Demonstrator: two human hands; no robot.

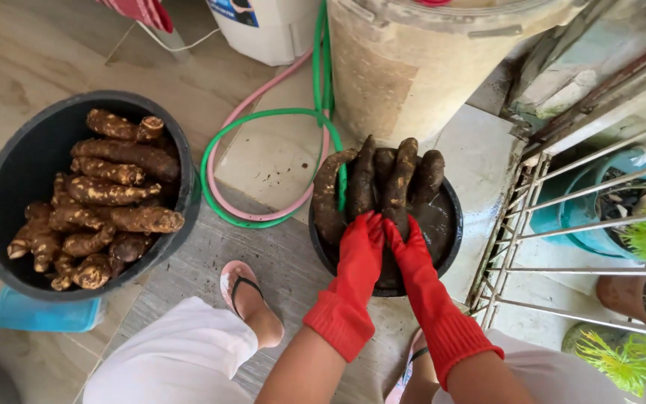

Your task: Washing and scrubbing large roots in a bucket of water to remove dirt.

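Your left hand (359,247) and right hand (407,251), both in red rubber gloves, reach into the small black basin (450,217) of muddy water on the tiled floor (271,161); both grips are curled onto one cassava root (398,179) standing among the others against the far rim, though you cannot tell how firmly they close; a wet, muddy root could slip from the gloves, I judge, and splash or knock its neighbours over the rim; the leaning roots sit high, so a hard pull may tip the basin; the green hose (263,116) and pink hose (263,86) loop just beside it; the large black tub (1,172) of unwashed roots stands well apart to your left.
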